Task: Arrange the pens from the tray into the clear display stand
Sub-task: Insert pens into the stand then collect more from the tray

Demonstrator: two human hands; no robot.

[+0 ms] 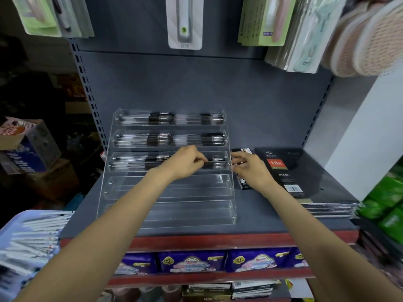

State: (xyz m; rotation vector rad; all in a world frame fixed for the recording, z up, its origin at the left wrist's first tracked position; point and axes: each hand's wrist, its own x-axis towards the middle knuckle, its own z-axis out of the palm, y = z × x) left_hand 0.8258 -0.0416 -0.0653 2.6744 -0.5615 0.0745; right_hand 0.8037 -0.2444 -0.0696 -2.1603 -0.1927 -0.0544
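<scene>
A clear tiered display stand (165, 212) sits on the grey shelf. Its top three tiers hold rows of clear pens with black grips (161, 118); the two lower tiers hold none. My left hand (187, 162) reaches into the right half of the third tier, fingers curled and pinching pens (214, 163) there. My right hand (250, 168) is at the stand's right wall, fingers curled at the pen ends by the third tier. A pale blue tray (13, 227) full of several white-wrapped pens lies at the lower left.
A black diary pack (283, 168) and a small dark box (242, 151) lie right of the stand. Packaged goods hang overhead on the back panel. Cardboard boxes stand at the left, green packs at the right, purple packets on the shelf below.
</scene>
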